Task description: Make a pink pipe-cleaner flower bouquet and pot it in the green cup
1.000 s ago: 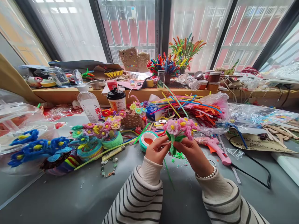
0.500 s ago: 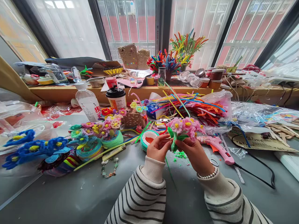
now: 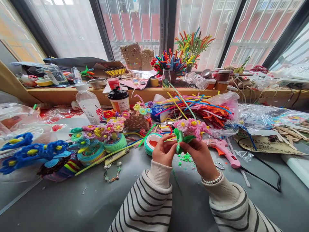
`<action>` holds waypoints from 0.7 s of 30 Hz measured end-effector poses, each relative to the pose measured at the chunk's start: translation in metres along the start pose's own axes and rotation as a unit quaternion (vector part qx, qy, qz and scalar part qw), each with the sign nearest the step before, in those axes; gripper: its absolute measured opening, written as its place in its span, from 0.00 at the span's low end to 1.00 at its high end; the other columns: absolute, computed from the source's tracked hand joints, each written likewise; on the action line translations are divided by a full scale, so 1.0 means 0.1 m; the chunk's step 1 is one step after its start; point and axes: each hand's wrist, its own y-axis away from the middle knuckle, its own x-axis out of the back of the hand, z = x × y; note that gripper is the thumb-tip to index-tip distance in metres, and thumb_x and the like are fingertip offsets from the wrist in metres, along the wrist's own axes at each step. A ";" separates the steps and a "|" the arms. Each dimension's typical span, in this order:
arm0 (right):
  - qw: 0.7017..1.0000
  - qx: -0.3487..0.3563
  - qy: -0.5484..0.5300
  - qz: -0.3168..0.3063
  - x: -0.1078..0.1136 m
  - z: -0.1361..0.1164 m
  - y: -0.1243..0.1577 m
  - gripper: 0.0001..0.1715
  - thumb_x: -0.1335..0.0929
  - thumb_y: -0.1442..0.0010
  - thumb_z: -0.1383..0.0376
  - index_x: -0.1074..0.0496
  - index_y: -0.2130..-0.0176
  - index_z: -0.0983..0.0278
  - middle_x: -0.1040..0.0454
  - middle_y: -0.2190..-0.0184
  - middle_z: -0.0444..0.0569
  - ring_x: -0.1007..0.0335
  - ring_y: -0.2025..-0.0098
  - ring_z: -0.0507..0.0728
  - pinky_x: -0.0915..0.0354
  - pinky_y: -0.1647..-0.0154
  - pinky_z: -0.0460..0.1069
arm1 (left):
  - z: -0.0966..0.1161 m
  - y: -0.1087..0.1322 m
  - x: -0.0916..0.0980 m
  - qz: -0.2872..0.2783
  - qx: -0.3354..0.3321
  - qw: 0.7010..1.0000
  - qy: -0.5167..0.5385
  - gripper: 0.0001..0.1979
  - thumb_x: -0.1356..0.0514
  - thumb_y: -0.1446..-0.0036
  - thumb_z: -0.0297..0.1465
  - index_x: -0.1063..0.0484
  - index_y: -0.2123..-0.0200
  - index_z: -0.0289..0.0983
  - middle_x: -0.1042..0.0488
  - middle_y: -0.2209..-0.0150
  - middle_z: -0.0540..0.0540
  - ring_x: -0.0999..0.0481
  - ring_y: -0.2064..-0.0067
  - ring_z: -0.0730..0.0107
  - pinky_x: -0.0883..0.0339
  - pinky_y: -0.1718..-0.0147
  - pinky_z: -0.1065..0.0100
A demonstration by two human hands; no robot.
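Striped cuffs (image 3: 159, 175) lead up from the near edge to our two hands at work on a pink flower bunch (image 3: 193, 127), held above the grey table (image 3: 96, 206). Nearest below it, our right hand (image 3: 198, 158) pinches the stems just under the blooms between thumb and fingers; our left hand (image 3: 164, 153) brings its fingertips to a green leaf (image 3: 178, 137) on the bunch's left side, though whether they grip it we cannot tell. The step in hand, we judge, is setting or pressing that leaf around the stems; the next move calls for a steady right-hand hold and a light, precise left-hand touch, so the soft petals are not crushed. Below the bunch lie green crumbs (image 3: 185, 157); to its left, a bead bracelet (image 3: 118, 169) and, closer in, a teal-and-white roll (image 3: 147, 149); to its right, a pink glue gun (image 3: 227, 154). Beyond the bunch, we find a heap of coloured pipe cleaners (image 3: 202, 111) and, farther back, a wooden windowsill (image 3: 142, 95) crowded with jars and fuzzy bouquets.
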 end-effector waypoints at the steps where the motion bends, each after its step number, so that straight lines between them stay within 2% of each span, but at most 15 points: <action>1: 1.000 0.005 0.000 0.002 0.00 0.00 0.00 0.09 0.30 0.59 0.64 0.32 0.75 0.66 0.32 0.81 0.41 0.41 0.78 0.48 0.42 0.77 0.45 | 0.01 0.00 0.00 0.000 -0.002 1.000 0.003 0.17 0.37 0.64 0.28 0.34 0.66 0.34 0.24 0.76 0.47 0.26 0.74 0.69 0.33 0.75 0.73; 7: 0.999 0.039 -0.017 -0.016 -0.01 0.01 -0.01 0.14 0.30 0.58 0.66 0.33 0.68 0.63 0.30 0.75 0.43 0.36 0.73 0.51 0.39 0.73 0.46 | 0.01 0.02 -0.01 0.023 -0.032 0.999 -0.015 0.24 0.37 0.63 0.26 0.38 0.58 0.34 0.24 0.74 0.47 0.26 0.74 0.72 0.33 0.75 0.74; 12: 0.999 0.050 0.002 -0.017 -0.01 0.01 -0.03 0.15 0.29 0.59 0.66 0.34 0.68 0.64 0.30 0.74 0.43 0.36 0.73 0.51 0.38 0.74 0.45 | -0.01 0.02 0.01 0.024 -0.060 0.995 -0.080 0.25 0.39 0.60 0.28 0.38 0.56 0.34 0.24 0.72 0.44 0.25 0.71 0.69 0.32 0.72 0.73; 17: 0.997 0.070 0.039 -0.015 0.00 -0.01 -0.02 0.15 0.29 0.59 0.66 0.34 0.68 0.65 0.30 0.74 0.43 0.35 0.73 0.51 0.36 0.73 0.46 | -0.01 0.03 0.05 -0.016 -0.069 0.991 -0.116 0.21 0.42 0.57 0.27 0.36 0.56 0.35 0.24 0.69 0.44 0.25 0.66 0.67 0.32 0.68 0.72; 21: 0.995 0.076 0.057 0.004 0.02 -0.03 -0.03 0.16 0.29 0.59 0.66 0.34 0.67 0.64 0.30 0.73 0.43 0.35 0.73 0.51 0.36 0.73 0.46 | 0.02 0.07 0.06 -0.072 -0.086 0.985 -0.128 0.20 0.43 0.55 0.27 0.37 0.54 0.35 0.25 0.65 0.42 0.27 0.62 0.65 0.33 0.64 0.70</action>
